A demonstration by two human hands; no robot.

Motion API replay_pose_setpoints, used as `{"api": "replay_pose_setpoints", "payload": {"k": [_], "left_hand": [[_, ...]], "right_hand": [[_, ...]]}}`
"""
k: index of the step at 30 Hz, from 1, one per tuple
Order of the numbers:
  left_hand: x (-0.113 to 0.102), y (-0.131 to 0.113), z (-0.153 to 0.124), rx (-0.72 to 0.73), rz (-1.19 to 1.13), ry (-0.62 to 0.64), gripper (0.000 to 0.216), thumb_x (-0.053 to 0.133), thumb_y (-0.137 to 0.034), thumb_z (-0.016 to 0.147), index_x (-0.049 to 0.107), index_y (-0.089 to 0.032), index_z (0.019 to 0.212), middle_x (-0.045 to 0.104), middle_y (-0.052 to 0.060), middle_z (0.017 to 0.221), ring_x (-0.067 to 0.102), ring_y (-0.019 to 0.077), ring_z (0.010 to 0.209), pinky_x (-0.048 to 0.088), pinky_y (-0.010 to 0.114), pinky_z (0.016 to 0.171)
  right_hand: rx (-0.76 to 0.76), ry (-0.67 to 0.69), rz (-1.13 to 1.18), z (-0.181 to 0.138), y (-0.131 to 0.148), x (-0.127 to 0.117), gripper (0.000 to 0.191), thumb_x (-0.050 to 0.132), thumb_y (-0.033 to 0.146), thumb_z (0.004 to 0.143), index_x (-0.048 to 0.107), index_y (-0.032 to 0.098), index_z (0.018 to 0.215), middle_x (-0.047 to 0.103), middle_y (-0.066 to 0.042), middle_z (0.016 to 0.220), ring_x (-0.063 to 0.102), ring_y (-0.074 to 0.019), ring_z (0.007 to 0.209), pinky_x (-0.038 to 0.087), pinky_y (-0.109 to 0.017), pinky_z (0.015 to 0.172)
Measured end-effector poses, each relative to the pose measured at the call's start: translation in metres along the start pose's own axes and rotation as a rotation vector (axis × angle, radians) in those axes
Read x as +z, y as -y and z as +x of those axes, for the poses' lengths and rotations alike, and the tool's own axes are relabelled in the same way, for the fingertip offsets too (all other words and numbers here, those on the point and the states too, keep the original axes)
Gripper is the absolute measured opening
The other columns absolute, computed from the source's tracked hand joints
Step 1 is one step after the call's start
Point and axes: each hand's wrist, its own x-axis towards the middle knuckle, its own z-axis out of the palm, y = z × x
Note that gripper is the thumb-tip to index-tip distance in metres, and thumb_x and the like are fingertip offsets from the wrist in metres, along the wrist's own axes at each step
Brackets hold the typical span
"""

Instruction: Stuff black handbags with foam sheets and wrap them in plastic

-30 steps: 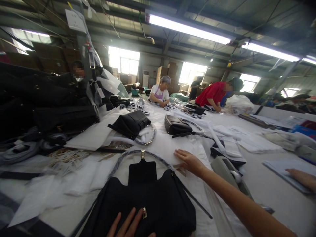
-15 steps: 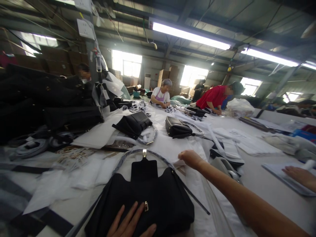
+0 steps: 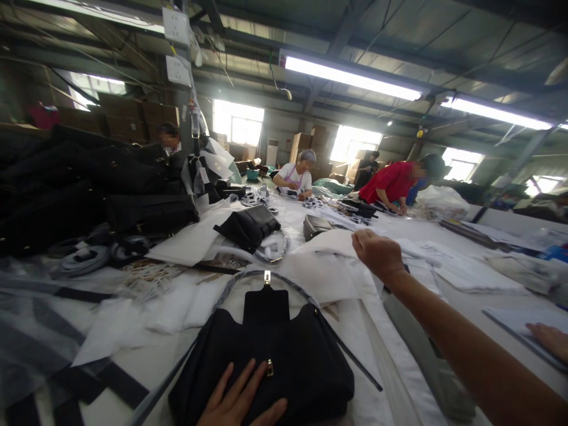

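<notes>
A black handbag (image 3: 310, 361) lies before me, its tab flap (image 3: 266, 306) turned up and away with a gold clasp piece at the tip. Spread flat on the bag's front is my left hand (image 3: 244, 393), its fingertips beside the small gold lock (image 3: 270, 368). A wrapped handle (image 3: 293, 283) arches behind the bag. My right hand (image 3: 377, 251), off to the right, is closed on the edge of a thin white sheet (image 3: 328, 269), raised above the table. Whether the sheet is paper or foam I cannot tell.
Two more black bags (image 3: 251, 228) (image 3: 316, 226) stand farther back. At left are a heap of black bags (image 3: 89, 171), white rolls (image 3: 84, 260) and dark strips (image 3: 122, 378). A co-worker's hand (image 3: 550, 340) rests at far right; other people work across the table.
My right hand has moved up and to the right, lifting the white sheet. My left hand stays on the handbag. The whole view has shifted slightly.
</notes>
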Motion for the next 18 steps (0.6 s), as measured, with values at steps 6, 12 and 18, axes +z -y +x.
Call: {"api": "replay_pose_setpoints", "payload": {"k": [6,12,18], "left_hand": [[-0.001,-0.002,0.000,-0.031,-0.037,0.025,0.047,0.045,-0.030,0.102,0.039,-0.043,0.146,0.069,0.004,0.125,0.062,0.0200,0.119,0.013,0.049,0.121],[0.001,-0.018,-0.002,-0.240,-0.192,-0.016,0.051,0.054,-0.044,0.096,0.039,-0.048,0.145,0.060,0.003,0.138,0.056,0.0219,0.128,0.029,0.045,0.115],[0.004,-0.024,-0.006,-0.259,-0.259,0.032,0.052,0.049,-0.040,0.097,0.037,-0.046,0.147,0.051,0.009,0.147,0.052,0.0280,0.131,0.036,0.051,0.110]], "right_hand": [[-0.252,-0.207,0.409,-0.021,0.051,-0.061,0.016,0.047,0.031,0.099,0.056,0.019,0.104,0.073,-0.010,0.115,0.071,-0.0200,0.094,0.051,-0.027,0.073],[-0.568,-0.079,0.551,-0.113,0.126,-0.066,0.015,0.051,0.010,0.082,0.059,0.021,0.089,0.071,-0.010,0.122,0.071,-0.0241,0.103,0.056,-0.036,0.084],[-0.058,-0.329,0.808,-0.080,0.129,-0.102,0.019,0.062,0.018,0.084,0.049,0.024,0.071,0.076,-0.004,0.104,0.074,-0.0207,0.086,0.059,-0.033,0.074]]}}
